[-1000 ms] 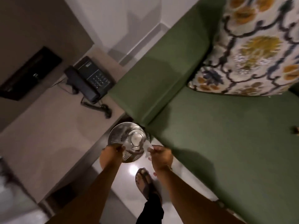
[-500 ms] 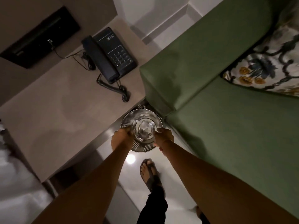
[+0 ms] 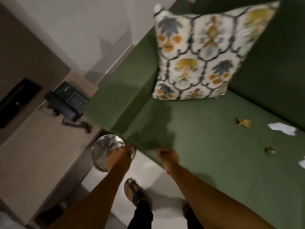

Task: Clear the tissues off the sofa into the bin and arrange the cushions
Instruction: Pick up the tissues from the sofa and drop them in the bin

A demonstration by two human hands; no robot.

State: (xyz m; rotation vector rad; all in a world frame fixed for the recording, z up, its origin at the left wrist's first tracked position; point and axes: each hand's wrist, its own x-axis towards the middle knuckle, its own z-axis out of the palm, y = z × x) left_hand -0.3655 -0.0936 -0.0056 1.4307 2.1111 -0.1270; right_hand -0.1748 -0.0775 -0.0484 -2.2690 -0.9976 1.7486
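The round metal bin stands on the floor between the side table and the green sofa. My left hand grips its near rim. My right hand hovers at the sofa's front edge, right of the bin, fingers loosely curled, and nothing shows in it. On the seat to the right lie a white tissue, a yellowish crumpled tissue, a smaller scrap and another white piece cut off by the frame edge. A patterned cushion leans upright in the sofa's corner.
A beige side table on the left carries a black telephone with a coiled cord. My sandalled foot stands on the pale glossy floor between table and sofa. A white wall rises behind.
My right hand has left the bin and moved right to the sofa edge, without the tissue it held a second ago. The view has swung up and right, showing the cushion and tissues.
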